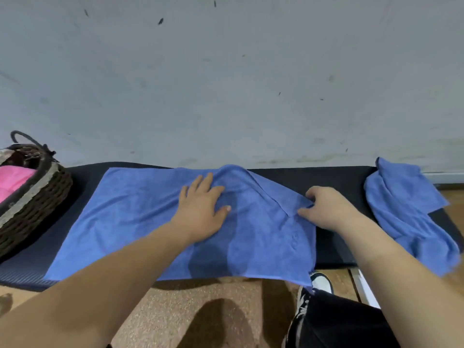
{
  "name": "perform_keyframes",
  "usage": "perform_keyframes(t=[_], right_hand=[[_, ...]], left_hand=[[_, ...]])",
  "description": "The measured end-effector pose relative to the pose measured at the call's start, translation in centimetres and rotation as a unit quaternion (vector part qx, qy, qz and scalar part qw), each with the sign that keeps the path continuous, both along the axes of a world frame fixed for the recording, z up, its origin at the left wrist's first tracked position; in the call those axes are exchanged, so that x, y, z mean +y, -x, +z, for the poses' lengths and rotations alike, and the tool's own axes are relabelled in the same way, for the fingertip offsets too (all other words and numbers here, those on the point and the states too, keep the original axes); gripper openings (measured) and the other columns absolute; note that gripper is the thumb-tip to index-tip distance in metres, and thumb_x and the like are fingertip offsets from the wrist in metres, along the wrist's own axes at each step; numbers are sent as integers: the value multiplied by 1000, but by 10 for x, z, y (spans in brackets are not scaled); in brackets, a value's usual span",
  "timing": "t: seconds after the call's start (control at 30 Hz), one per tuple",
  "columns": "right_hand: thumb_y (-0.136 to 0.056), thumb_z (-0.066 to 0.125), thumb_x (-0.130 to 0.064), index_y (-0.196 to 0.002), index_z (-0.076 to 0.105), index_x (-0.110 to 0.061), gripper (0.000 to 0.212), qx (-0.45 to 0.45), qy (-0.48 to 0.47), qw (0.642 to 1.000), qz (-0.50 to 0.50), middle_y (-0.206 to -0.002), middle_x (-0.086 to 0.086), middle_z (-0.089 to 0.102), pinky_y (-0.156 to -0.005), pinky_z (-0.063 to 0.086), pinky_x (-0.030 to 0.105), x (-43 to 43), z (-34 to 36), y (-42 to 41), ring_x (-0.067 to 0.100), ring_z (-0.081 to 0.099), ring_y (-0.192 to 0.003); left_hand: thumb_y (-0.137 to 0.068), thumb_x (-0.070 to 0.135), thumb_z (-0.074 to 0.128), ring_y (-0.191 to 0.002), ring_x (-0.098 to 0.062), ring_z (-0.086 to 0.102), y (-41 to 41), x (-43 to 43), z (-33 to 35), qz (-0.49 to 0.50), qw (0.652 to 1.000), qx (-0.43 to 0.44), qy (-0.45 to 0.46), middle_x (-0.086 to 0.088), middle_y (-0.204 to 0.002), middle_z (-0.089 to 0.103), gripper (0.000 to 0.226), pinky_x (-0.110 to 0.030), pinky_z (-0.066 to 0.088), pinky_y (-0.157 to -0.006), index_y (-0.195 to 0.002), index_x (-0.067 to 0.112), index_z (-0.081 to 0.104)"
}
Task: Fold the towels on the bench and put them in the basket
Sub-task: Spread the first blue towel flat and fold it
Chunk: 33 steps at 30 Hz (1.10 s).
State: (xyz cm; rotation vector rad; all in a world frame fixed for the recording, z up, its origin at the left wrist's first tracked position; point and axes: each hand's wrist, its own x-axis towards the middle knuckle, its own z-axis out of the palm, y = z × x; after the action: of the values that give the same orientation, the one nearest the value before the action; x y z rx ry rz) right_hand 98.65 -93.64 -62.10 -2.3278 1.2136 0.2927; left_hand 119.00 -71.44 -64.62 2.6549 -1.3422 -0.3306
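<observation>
i press my left hand [200, 209], fingers straight, on the blue towel [125, 212] across the bench [334, 177]; my right hand [325, 209] pinches its right edge.

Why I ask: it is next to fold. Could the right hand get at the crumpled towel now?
Probably yes: the crumpled towel lies beside the right hand, only bare bench between, though that hand pinches the spread towel and must let go first.

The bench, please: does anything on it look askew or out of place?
The crumpled blue towel at the right end of the bench hangs over the edge. The spread towel droops off at its near right corner.
</observation>
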Motion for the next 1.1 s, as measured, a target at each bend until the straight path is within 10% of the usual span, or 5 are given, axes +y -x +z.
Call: perform_keyframes(t=[0.17, 0.33, 0.53, 0.83, 1.1], right_hand=[[-84, 75, -40, -85, 58, -34, 18, -102, -30, 994, -30, -103, -3, 50, -78, 54, 37, 0, -23, 11, 22, 58, -94], [-94, 66, -34, -88, 57, -10, 26, -279, -173, 937, -123, -79, 0, 61, -62, 47, 30, 3, -17, 12, 18, 57, -74], [-94, 72, -41, -104, 70, -3, 39, -257, -439, 842, -180, -90, 12, 79, -66, 64, 37, 2, -2, 30, 25, 78, -76], [-102, 59, -32, -87, 64, -10, 27, -268, -340, 870, -234, -91, 14, 76, -64, 58, 35, -18, -20, 48, 26, 71, -77], [-98, 55, -18, -93, 63, -15, 10, -319, -150, 896, -271, -85, 2, 67, -74, 59, 44, -38, -21, 65, 22, 60, -74]], left_hand=[[-94, 45, 64, -148, -22, 38, 66, -89, 8, -158, 986, 38, 35, -4, -163, 39, 51, -43, 33, -116, -140, 26, 58], [-91, 32, 56, -95, -21, 61, 78, -122, 5, -137, 988, 38, 60, 8, -96, 66, 7, -41, 53, -74, -92, 27, 61], [-96, 19, 49, -87, -12, 65, 59, -136, 34, -114, 982, 133, 63, 14, -97, 74, 27, -38, 55, -83, -105, 29, 73], [-93, 18, 57, -97, -25, 66, 50, -209, 57, -76, 990, 49, 105, 3, -94, 70, 18, -33, 50, -80, -99, 19, 75], [-99, 30, 60, -143, -29, 39, 72, -202, 21, -73, 995, 51, 53, -8, -154, 41, 54, -43, 39, -114, -149, 15, 46]])
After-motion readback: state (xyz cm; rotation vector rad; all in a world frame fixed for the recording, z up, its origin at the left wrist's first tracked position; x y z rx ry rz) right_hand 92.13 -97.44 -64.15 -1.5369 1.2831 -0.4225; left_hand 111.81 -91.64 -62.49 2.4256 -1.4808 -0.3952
